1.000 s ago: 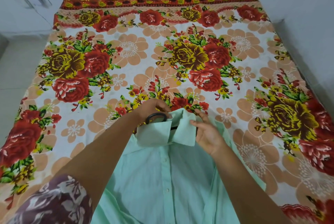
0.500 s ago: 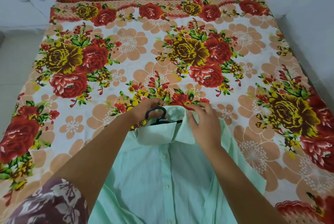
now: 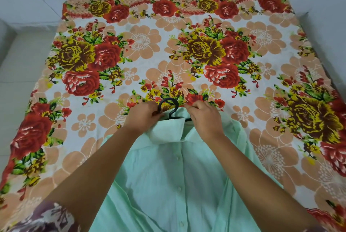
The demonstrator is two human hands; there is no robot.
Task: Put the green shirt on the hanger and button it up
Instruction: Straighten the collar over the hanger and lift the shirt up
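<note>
At the floral bedsheet's (image 3: 131,44) near edge, left hand (image 3: 144,118) and right hand (image 3: 204,118) pinch the collar, likely the best hold on the limp mint-green cloth shirt (image 3: 168,179).

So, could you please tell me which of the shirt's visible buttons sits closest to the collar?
The top button, just below the collar; the middle button and bottom button lie lower down the shirt.
</note>
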